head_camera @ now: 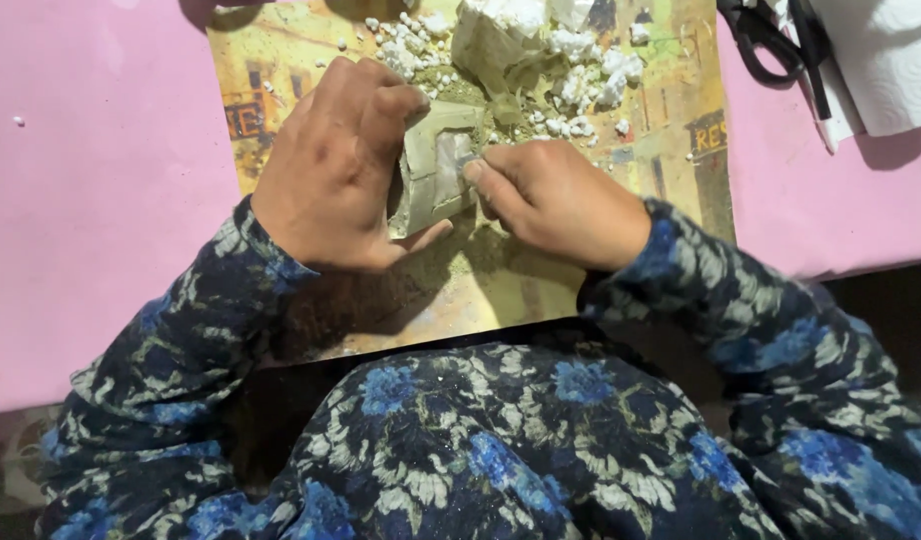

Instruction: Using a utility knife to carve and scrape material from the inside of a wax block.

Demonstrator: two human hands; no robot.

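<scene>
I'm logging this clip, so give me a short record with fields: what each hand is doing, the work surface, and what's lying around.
left hand: left hand cups and grips a small greenish-grey block
right hand: right hand presses its fingertips against the block's face
surface: printed yellowish board on a pink tablecloth
debris: white foam crumbs and olive dust beyond the hands
nearby: black scissors, white paper towel at upper right
</scene>
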